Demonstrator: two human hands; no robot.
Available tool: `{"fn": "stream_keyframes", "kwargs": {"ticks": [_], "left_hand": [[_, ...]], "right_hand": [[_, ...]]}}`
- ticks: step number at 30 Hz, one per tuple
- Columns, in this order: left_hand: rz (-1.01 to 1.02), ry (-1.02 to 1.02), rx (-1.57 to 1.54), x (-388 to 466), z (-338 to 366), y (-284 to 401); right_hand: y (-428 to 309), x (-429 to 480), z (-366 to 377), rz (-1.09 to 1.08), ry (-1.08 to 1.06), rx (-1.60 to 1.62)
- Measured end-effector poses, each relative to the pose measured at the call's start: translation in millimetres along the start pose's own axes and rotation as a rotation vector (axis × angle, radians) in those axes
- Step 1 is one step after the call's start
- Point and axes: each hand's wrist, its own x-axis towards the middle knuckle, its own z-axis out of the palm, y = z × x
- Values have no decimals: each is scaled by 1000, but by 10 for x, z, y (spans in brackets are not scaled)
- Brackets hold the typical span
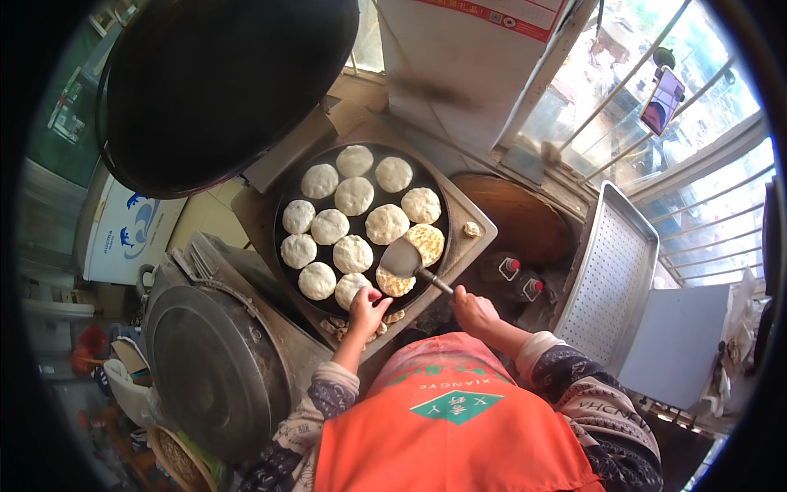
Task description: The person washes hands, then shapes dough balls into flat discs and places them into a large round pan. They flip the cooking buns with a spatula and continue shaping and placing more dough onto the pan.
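Observation:
My right hand (474, 312) is closed around the handle of a metal spatula (401, 258). The blade of the spatula lies over two browned flatbreads, one to its upper right (428, 242) and one below it (395, 284). At the near edge of the round black griddle (393, 157), my left hand (367, 309) touches a pale flatbread (350, 289) with its fingertips; whether it grips it I cannot tell. Several other pale flatbreads (354, 196) lie spread over the griddle, their tops mostly unbrowned.
A large dark round lid (230, 92) is raised at the upper left. Below it stands another lidded round pan (212, 369). Small dough pieces (393, 317) lie on the griddle's near rim, another (471, 229) at its right corner. A perforated metal tray (605, 283) is at the right, beside bottles (501, 267).

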Motion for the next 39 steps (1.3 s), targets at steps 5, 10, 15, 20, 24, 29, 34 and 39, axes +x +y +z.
{"fn": "stream_keyframes", "kwargs": {"ticks": [5,10,15,20,24,29,34,39], "left_hand": [[-168,214,124,-260,-423,-460],[-71,183,302,13,-771,-580],[99,39,397,486,-725,-556],[-84,-154,536,700,-548,-457],[-365,-274,660,818,-496,-287],[-418,-438,752,778,-571,-161],[-163,-116,454,261,-665,-172],[-167,128,220,-269,-824,-335]], "right_hand": [[-112,81,284,62,-199,-306],[-182,136,143,-11,-247,-415],[-270,139,174,-65,-153,-382],[-273,157,241,-78,-149,-371],[-238,173,161,-83,-139,-360],[-218,147,51,-35,-275,-304],[-255,32,-173,-64,-212,-173],[-525,93,-36,-101,-221,-94]]}}
